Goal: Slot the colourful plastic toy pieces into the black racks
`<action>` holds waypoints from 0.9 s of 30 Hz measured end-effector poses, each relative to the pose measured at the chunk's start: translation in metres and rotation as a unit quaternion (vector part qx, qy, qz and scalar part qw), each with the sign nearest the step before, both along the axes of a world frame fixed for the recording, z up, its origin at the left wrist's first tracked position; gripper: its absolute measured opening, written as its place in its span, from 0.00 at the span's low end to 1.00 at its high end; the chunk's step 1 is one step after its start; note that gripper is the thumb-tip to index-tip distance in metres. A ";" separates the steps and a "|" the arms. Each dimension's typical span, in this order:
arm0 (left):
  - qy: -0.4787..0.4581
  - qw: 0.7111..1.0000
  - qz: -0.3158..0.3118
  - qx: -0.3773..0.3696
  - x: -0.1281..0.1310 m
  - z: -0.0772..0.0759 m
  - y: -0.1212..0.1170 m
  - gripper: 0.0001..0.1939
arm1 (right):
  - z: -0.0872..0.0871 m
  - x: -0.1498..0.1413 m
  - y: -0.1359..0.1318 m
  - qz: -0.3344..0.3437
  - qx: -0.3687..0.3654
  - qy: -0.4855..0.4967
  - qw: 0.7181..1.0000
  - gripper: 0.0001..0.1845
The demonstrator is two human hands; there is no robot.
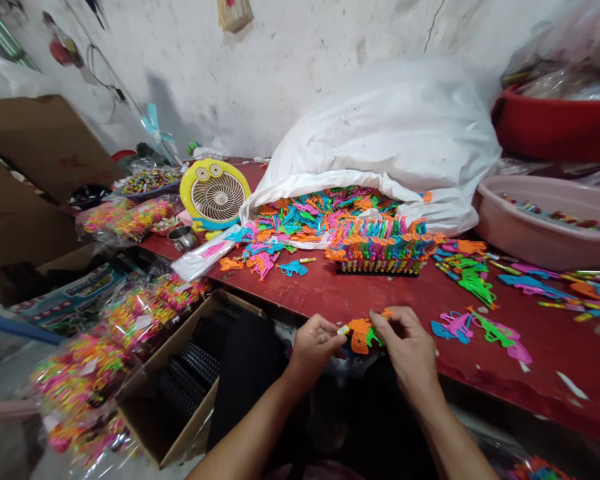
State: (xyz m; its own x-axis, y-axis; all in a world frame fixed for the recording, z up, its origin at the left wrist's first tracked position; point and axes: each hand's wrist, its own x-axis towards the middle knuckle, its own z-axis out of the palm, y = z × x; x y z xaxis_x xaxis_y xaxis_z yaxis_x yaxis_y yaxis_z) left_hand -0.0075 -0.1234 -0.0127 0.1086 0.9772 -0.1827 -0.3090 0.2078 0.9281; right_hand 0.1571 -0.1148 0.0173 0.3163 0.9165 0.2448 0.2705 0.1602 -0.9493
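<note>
Between the thumb and fingers of my left hand (316, 345) is a short yellow-and-white tube (343, 330). My right hand (406, 343) pinches an orange plastic toy gun (360, 335) with a lattice grip, and a green piece (373, 336) shows behind it. The tube's end is close to the orange toy; whether they touch I cannot tell. Both hands are over my lap at the table's front edge. Beyond them stands a black rack (377, 269) packed with upright colourful toys (380, 240). Loose pink, blue and green toy guns (495, 330) lie right of my hands.
A white sack (380, 127) spills colourful toy guns (300, 217) onto the red table (290, 293). A pink basin (540, 233) and red basin (560, 130) stand right. Left are a yellow fan (220, 193), a carton of black racks (195, 373) and bagged toys (85, 370).
</note>
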 end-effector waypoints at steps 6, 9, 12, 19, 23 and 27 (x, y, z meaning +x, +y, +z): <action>-0.025 0.997 -0.059 0.043 0.005 0.006 -0.005 0.22 | -0.005 -0.027 -0.011 0.000 -0.049 0.093 0.994 0.18; -0.014 0.991 -0.088 0.099 0.003 0.003 -0.009 0.21 | -0.008 -0.033 -0.012 0.013 -0.065 0.137 0.988 0.20; 0.100 0.976 -0.077 0.175 0.003 0.002 -0.016 0.14 | -0.005 -0.034 -0.012 0.027 -0.081 0.229 0.970 0.21; 0.208 0.936 -0.086 0.269 0.013 -0.003 -0.032 0.11 | 0.008 -0.045 -0.017 0.063 -0.095 0.270 0.956 0.21; 0.181 0.961 -0.073 0.195 0.012 -0.006 -0.036 0.14 | 0.018 -0.034 -0.012 -0.009 -0.042 0.318 0.947 0.21; 0.090 0.990 -0.030 0.108 0.012 -0.002 -0.037 0.17 | 0.019 -0.013 -0.010 -0.082 0.042 0.247 0.965 0.20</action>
State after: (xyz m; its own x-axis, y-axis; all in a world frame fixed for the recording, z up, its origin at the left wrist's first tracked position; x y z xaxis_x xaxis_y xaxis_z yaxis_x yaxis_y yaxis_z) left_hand 0.0047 -0.1600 -0.0150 0.1519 0.9884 0.0082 -0.1276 0.0114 0.9918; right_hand 0.1439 -0.1249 0.0361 0.5531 0.8273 0.0985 -0.1834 0.2363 -0.9542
